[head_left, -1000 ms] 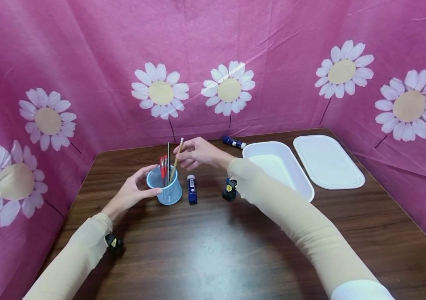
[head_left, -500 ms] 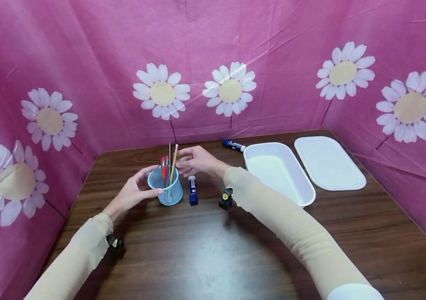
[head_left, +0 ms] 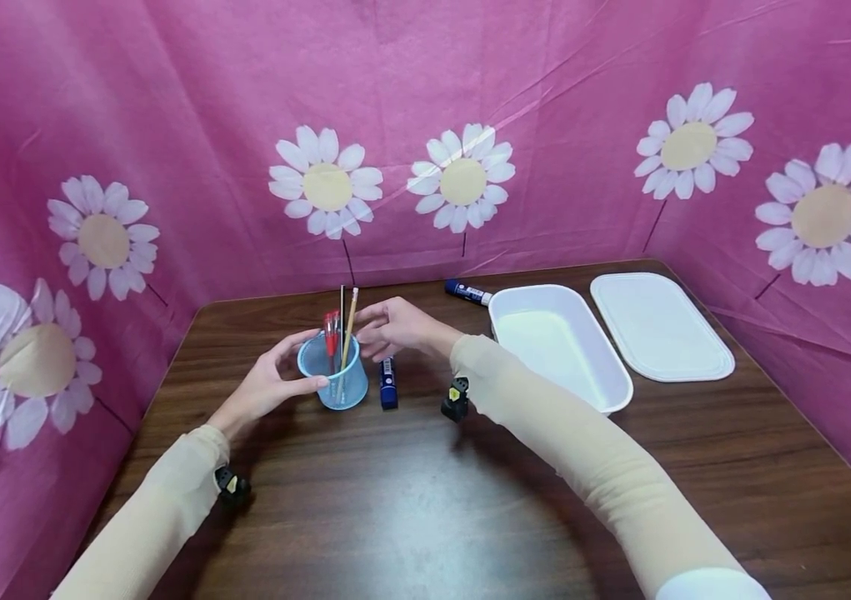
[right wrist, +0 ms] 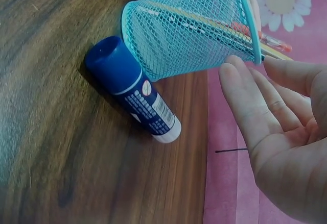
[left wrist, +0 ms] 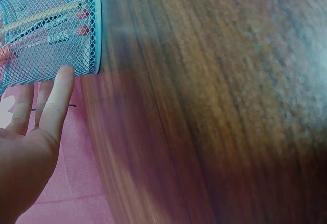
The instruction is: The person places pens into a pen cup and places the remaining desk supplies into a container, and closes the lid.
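Observation:
A light blue mesh pencil cup [head_left: 344,390] stands upright on the table. My left hand [head_left: 269,379] holds it from the left, thumb at the front and fingers behind; in the left wrist view a fingertip touches the mesh. A yellow pencil [head_left: 350,321], a dark pencil [head_left: 342,304] and red pens [head_left: 331,333] lean inside the cup. My right hand [head_left: 398,327] is just right of the rim, fingers loosely bent and holding nothing. Below it a blue glue stick [head_left: 389,387] lies on the table, its cap near the cup's base in the right wrist view [right wrist: 135,89].
Toward the right is a white tray [head_left: 503,321] beside its flat white lid [head_left: 661,329]. Another blue glue stick [head_left: 468,292] lies at the back, near the tray's corner. A pink daisy-printed cloth [head_left: 395,75] hangs around the wooden table [head_left: 425,517].
My right hand has let go of the yellow pencil, which now leans in the cup. That hand has moved down and slightly right, partly covering the nearer glue stick. The left hand stays put.

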`<action>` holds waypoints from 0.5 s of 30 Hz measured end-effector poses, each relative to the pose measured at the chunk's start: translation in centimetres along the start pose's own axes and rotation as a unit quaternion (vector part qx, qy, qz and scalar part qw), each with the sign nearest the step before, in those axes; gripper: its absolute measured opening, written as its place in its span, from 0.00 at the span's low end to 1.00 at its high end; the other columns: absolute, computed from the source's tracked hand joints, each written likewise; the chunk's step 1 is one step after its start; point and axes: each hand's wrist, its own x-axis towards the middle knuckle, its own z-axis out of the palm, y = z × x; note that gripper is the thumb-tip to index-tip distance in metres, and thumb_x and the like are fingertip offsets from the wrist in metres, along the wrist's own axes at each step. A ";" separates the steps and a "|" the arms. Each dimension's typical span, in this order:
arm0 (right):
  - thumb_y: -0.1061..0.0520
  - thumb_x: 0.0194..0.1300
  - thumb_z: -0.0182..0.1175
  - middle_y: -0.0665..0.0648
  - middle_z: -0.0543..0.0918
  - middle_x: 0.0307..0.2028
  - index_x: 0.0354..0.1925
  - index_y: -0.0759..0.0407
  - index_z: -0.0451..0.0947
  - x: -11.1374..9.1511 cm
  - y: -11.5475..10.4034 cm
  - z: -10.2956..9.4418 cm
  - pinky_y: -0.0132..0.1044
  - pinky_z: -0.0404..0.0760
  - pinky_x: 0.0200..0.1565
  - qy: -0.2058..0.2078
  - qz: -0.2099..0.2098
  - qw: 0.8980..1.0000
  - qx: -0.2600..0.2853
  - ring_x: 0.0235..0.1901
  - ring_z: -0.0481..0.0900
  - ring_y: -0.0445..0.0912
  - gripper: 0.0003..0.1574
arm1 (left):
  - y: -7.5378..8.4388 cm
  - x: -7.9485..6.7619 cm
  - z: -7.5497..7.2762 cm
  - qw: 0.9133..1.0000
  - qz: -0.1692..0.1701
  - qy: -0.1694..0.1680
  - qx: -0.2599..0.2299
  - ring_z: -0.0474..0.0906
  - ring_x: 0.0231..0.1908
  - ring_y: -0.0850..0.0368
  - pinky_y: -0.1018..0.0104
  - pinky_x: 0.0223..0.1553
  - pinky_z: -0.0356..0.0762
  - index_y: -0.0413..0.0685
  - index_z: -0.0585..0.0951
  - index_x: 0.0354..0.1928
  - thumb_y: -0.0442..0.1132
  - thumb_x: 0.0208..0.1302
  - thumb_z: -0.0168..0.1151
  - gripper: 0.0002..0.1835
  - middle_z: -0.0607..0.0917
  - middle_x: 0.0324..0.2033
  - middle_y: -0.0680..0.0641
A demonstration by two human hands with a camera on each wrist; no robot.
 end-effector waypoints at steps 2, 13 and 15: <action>0.65 0.71 0.62 0.65 0.87 0.47 0.68 0.65 0.71 -0.2 0.0 -0.2 0.56 0.85 0.48 -0.007 0.002 1.000 -0.004 0.45 0.86 0.62 0.29 | 0.1 0.0 -0.1 1.000 0.003 -0.003 0.011 0.74 0.55 0.46 0.60 0.52 0.77 0.58 0.67 0.75 0.43 0.61 0.76 0.42 0.78 0.60 0.43; 0.57 0.73 0.63 0.62 0.80 0.61 0.73 0.56 0.65 -5.3 -2.2 -4.1 0.50 0.84 0.52 -0.044 -0.024 0.985 -0.165 0.56 0.82 0.54 0.35 | 3.0 -0.4 -2.0 0.987 0.044 -0.014 0.151 0.67 0.66 0.44 0.39 0.62 0.69 0.51 0.63 0.76 0.49 0.60 0.76 0.46 0.71 0.67 0.40; 0.55 0.72 0.64 0.61 0.81 0.60 0.74 0.56 0.65 -7.1 -2.6 -5.3 0.49 0.84 0.52 -0.038 -0.045 0.977 -0.206 0.53 0.84 0.51 0.36 | 3.9 -0.5 -2.0 0.980 0.086 0.020 0.178 0.70 0.62 0.44 0.41 0.61 0.70 0.47 0.67 0.73 0.46 0.58 0.78 0.44 0.74 0.62 0.40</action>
